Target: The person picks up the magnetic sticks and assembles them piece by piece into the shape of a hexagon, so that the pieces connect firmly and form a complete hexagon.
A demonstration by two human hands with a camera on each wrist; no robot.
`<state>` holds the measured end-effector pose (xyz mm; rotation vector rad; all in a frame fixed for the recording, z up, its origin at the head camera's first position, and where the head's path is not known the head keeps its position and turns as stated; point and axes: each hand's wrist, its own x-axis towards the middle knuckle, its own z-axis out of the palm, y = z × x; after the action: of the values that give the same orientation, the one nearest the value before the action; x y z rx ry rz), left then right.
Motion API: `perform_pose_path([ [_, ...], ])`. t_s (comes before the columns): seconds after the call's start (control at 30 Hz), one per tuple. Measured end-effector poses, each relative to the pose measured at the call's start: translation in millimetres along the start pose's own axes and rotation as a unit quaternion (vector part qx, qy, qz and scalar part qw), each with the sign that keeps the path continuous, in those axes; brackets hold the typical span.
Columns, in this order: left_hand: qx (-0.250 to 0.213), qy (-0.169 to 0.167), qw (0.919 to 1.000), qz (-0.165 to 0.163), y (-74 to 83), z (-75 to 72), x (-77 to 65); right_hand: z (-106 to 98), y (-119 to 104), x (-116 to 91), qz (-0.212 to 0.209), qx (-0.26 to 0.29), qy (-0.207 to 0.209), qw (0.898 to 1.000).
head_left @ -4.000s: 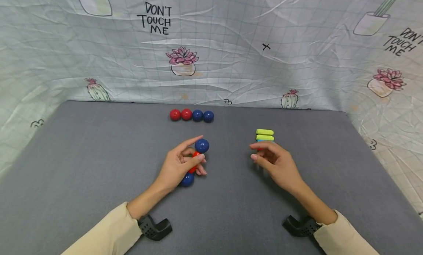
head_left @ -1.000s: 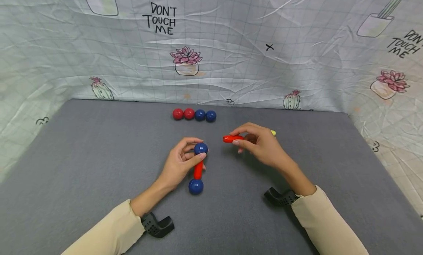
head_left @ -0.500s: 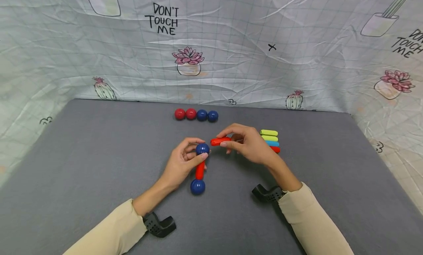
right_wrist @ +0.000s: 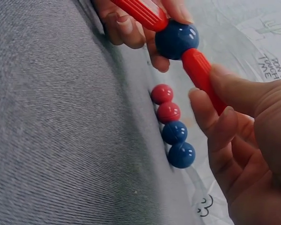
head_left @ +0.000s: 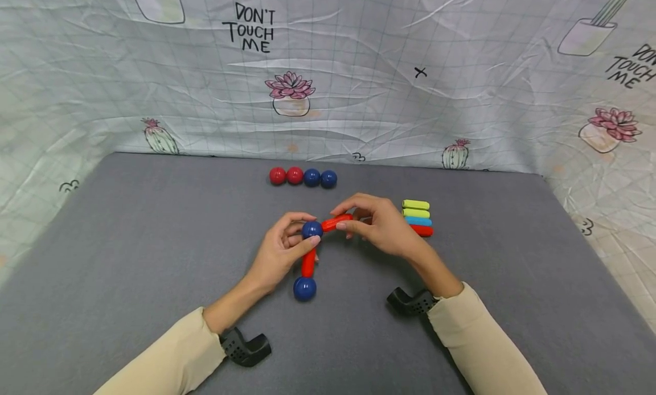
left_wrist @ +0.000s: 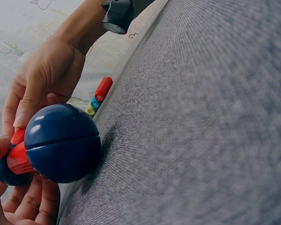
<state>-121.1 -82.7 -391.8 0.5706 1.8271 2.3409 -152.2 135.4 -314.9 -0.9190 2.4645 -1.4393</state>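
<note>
My left hand pinches the upper blue ball between thumb and forefinger. From that ball a red rod runs down to a second blue ball, which looms large in the left wrist view. My right hand pinches another red rod by its outer part. Its inner end meets the right side of the upper ball, seen closely in the right wrist view, where the blue ball sits between both rods. Whether the second rod is seated in the ball I cannot tell.
Two red balls and two blue balls stand in a row at the back of the grey table. Right of my right hand lie two yellow-green rods, a blue rod and a red rod. A printed cloth hangs behind.
Over the last seconds my right hand picked up a red rod from the right and carried it left to the upper blue ball. My left hand still holds the ball-and-rod piece.
</note>
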Motion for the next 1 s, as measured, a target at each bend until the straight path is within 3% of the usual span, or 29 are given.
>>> perform_pose_path([
  [0.2,0.017,0.001,0.9998,-0.004,0.4,0.2,0.5,3.9,-1.1,0.3,-0.002,0.002,0.030,1.000],
  [0.4,0.046,-0.001,0.9989,-0.010,0.6,-0.1,0.9,9.0,-0.9,0.5,0.002,0.047,0.050,0.998],
  [0.7,0.048,-0.029,0.9984,-0.010,1.1,-1.0,0.7,12.2,0.0,0.8,0.023,0.077,0.048,0.996],
  [1.0,0.056,-0.043,0.9975,-0.008,0.5,-0.7,0.6,15.4,-1.2,0.0,0.032,0.067,0.047,0.996],
])
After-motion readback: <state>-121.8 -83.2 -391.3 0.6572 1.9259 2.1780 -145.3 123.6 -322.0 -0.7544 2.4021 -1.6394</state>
